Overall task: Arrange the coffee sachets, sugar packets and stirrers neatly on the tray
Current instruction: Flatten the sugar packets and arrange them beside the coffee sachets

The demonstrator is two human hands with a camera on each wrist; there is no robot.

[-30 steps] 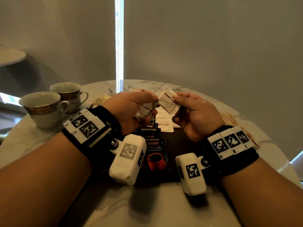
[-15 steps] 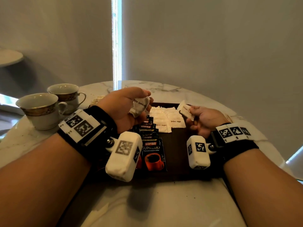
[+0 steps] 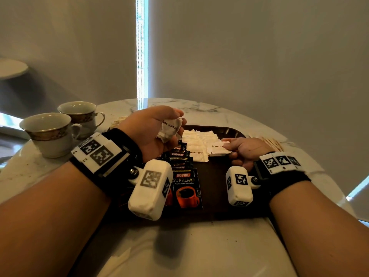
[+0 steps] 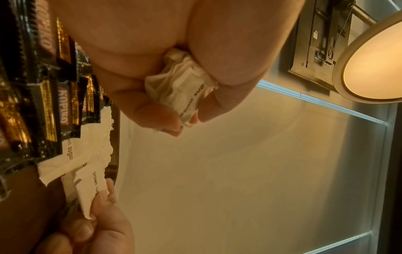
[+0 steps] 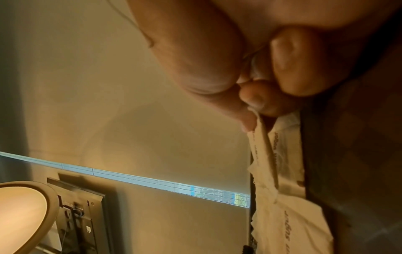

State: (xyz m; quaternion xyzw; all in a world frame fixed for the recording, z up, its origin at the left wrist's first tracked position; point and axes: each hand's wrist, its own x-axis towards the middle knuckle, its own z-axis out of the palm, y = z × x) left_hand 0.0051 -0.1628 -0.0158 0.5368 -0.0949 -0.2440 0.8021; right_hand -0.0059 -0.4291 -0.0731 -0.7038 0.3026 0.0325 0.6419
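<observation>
Pinching one sugar packet (image 3: 218,149) in the right hand (image 3: 244,150), lowering it just beside the packet row (image 3: 196,142) on the tray (image 3: 229,131). Clutching a spare bunch (image 3: 169,129) in the left hand (image 3: 151,129), raised above the coffee sachets (image 3: 184,174). Risking, likely, a crooked overlap or nudged neighbours from a sliding release. Leaving bare tray rightward; stirrers (image 3: 272,143) waiting off-tray by the table edge.
</observation>
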